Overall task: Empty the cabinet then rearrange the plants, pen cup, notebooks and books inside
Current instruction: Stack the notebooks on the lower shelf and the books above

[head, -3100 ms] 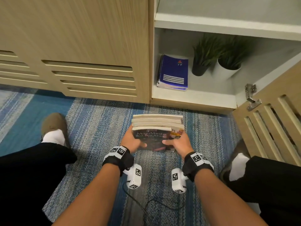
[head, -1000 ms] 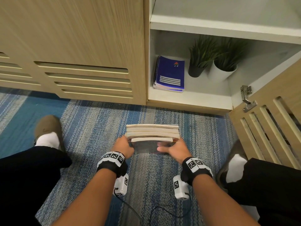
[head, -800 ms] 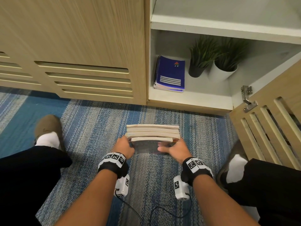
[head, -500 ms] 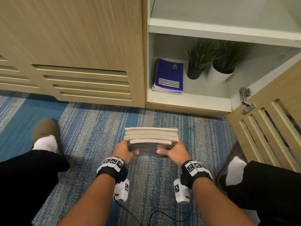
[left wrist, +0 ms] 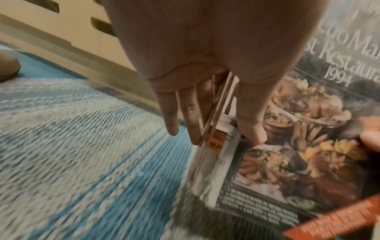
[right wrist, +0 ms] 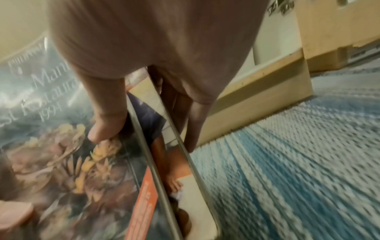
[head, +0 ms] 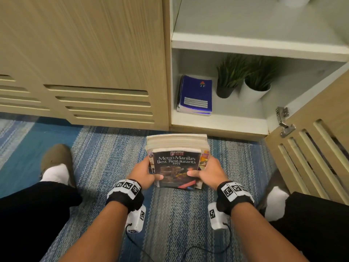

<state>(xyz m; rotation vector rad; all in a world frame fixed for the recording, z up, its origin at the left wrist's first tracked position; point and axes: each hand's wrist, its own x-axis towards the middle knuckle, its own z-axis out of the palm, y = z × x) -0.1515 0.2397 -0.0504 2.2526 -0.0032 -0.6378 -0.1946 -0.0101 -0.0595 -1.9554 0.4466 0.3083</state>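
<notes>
Both forearms reach forward and down between the knees. The left grip (head: pixel 145 173) and the right grip (head: pixel 209 173) face each other, each with its thumb laid on top and its fingers (left wrist: pixel 193 113) extended underneath, pinching what they hold between them.

the stack of books (head: pixel 176 148) sits between the left hand (head: pixel 144 173) and right hand (head: pixel 210 172), above the rug (head: pixel 105 148), before the open cabinet (head: pixel 217 122). inside, on the bottom shelf, notebooks (head: pixel 195 94) lie left of two plants (head: pixel 243 78) standing side by side.
</notes>
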